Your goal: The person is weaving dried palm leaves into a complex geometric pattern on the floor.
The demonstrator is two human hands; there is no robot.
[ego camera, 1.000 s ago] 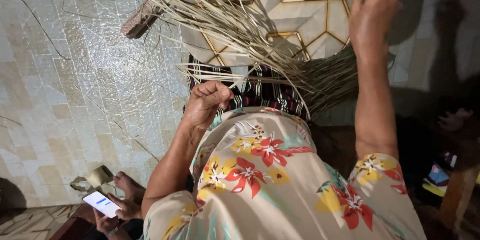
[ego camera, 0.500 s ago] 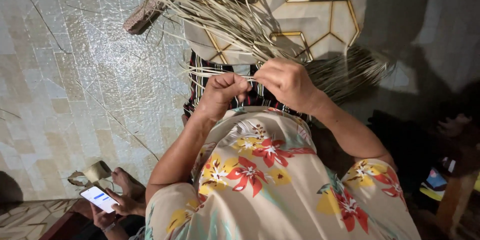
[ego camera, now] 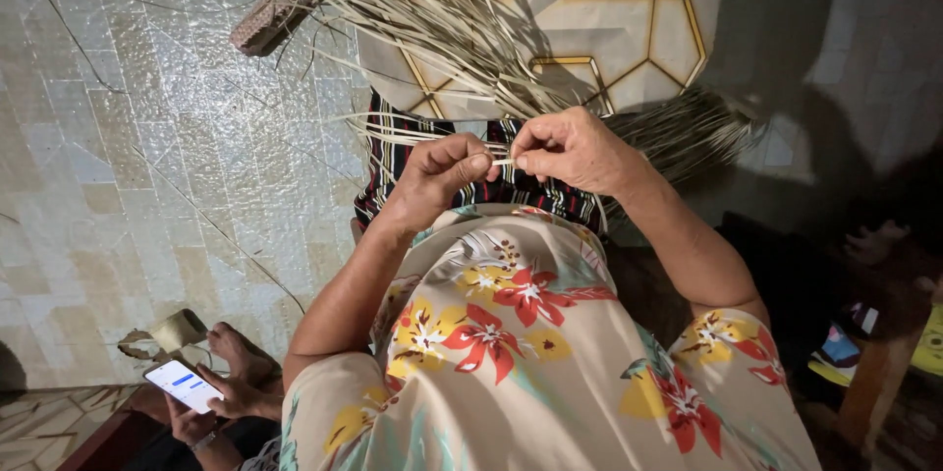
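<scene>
Dried palm strips (ego camera: 462, 39) fan out in a big loose sheaf from about eleven o'clock down toward three o'clock, lying across your lap over the pale panel with gold lines (ego camera: 609, 29) and the striped cloth (ego camera: 462, 181) on your knees. Judging by how they lie, most of the sheaf is untouched: the strips are loose and splayed, and none looks plaited or bound where you can see it. A denser, darker bunch (ego camera: 678, 132) sits at three o'clock, just beyond your right wrist; whether that is sorted stock or the root end of the same sheaf, you cannot tell.

On the tiled floor (ego camera: 147, 166) at eleven o'clock lies a woven band (ego camera: 280, 9), which looks like finished work, with a few stray strips scattered around it.

Your left hand (ego camera: 432, 176) and right hand (ego camera: 575, 149) meet at the centre. Each has a closed pinch grip, thumb against forefinger, on one thin strip (ego camera: 503, 163) stretched between them. So you seem to be working a single strip, with nearly all the rest left.

At seven o'clock another person's hands hold a lit phone (ego camera: 184, 385).
</scene>
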